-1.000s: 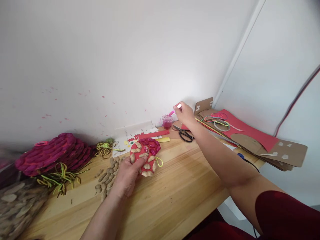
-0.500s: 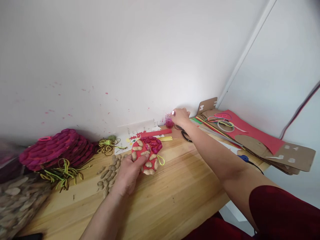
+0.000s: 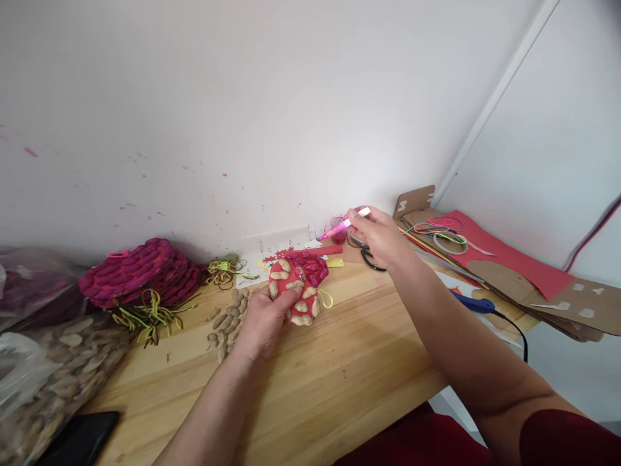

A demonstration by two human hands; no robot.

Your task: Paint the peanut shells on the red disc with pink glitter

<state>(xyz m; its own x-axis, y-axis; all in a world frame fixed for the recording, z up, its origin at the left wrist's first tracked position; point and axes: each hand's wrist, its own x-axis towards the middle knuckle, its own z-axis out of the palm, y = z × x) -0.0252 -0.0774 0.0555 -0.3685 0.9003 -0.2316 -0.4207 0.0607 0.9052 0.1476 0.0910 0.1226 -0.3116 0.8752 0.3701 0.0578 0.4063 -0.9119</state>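
My left hand (image 3: 266,317) grips a round red disc (image 3: 280,292) by its near left edge, thumb on top. Peanuts in their shells cover the disc; several at its upper right are painted magenta, the others bare. A yellow-green loop (image 3: 326,298) sticks out from its right side. In my right hand (image 3: 377,234) is a paintbrush (image 3: 345,224) with a white and pink handle, its tip pointing left and down beyond the disc. Behind the brush stands a small cup of magenta paint (image 3: 339,238), partly hidden by the brush and hand.
Loose peanuts (image 3: 226,325) lie left of my left hand. A stack of magenta peanut discs (image 3: 140,272), a bag of peanuts (image 3: 63,382) and a black phone (image 3: 80,437) are farther left. Scissors (image 3: 372,260), a blue glue gun (image 3: 473,303) and cardboard (image 3: 504,279) lie to the right.
My right hand has drawn back from the paint cup, and the paintbrush now shows in it, clear of the cup. My left hand still holds the disc; the view has shifted slightly left.
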